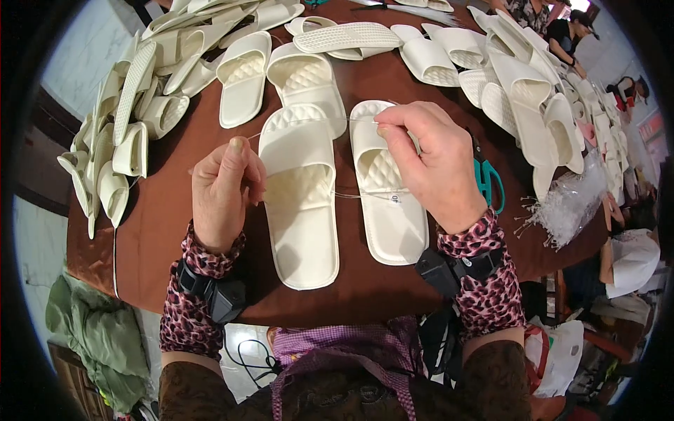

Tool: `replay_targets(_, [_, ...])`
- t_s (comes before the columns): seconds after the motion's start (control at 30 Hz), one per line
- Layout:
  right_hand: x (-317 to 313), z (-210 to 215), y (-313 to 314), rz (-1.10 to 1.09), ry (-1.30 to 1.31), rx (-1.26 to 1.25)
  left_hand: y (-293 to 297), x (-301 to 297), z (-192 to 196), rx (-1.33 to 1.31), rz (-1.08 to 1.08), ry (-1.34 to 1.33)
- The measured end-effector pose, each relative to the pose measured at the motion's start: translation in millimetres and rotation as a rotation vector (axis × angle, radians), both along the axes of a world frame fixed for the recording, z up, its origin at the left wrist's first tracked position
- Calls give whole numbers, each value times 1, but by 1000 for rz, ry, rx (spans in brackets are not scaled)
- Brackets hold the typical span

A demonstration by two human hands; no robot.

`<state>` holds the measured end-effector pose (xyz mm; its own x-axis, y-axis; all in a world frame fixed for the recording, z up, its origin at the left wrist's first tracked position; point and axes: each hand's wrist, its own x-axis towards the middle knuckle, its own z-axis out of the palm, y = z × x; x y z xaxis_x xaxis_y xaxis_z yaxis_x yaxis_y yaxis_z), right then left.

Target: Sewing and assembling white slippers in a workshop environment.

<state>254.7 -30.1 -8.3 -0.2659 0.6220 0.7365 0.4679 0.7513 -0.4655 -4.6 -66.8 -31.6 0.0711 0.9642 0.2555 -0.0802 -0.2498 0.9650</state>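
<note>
Bright, even overhead light, soft shadows; sharp centre, fisheye-bent edges, black corners.

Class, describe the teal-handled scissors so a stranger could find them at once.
Start at the brown table covered in white slippers. Look just beyond the person's right hand, toward the clear plastic bag. The scissors lie there, partly hidden by the hand, the only teal thing among the white.

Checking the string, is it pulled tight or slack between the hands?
Tight: the thin string runs nearly straight from left hand to right hand, above the slippers.
</note>
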Motion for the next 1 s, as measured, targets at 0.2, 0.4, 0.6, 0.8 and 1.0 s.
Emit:
replay_targets(0.2, [-1, -1, 3, 24, -7, 18, -15, 23, 5, 115, 150, 105])
replay_targets(0.4, [-4, 3, -2, 173, -103, 58, -14, 31, 1, 213, 158, 389])
replay_targets(0.6, [-2, 7, -5, 272, -122, 76, -14, 35, 9, 487, 169, 760])
replay_targets(0.8, [8, 23, -18, 417, -184, -141, -17, 32, 5, 640, -8, 771])
replay_targets(1.0, [32, 44, -33, 593, -260, -252, -27, 41, 4, 731, -270, 754])
